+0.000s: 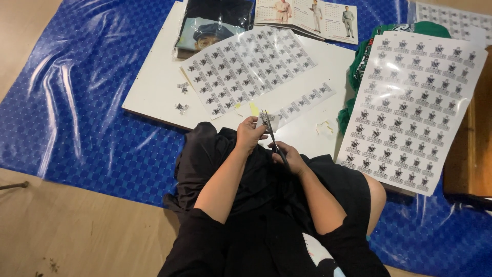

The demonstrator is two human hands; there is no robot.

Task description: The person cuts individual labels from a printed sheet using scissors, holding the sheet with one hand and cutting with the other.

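My left hand pinches a small printed sticker piece above my lap. In my right hand is a pair of dark scissors, with the blades pointing up into that piece. Both hands hover at the near edge of a white board. On the board lie a large sheet of black-and-white stickers, a narrow strip of the same stickers and two cut-out stickers.
A second big sticker sheet lies at the right over green fabric. A booklet with figures and a bagged dark garment sit at the back. Blue plastic sheeting covers the floor; wooden furniture stands at the far right.
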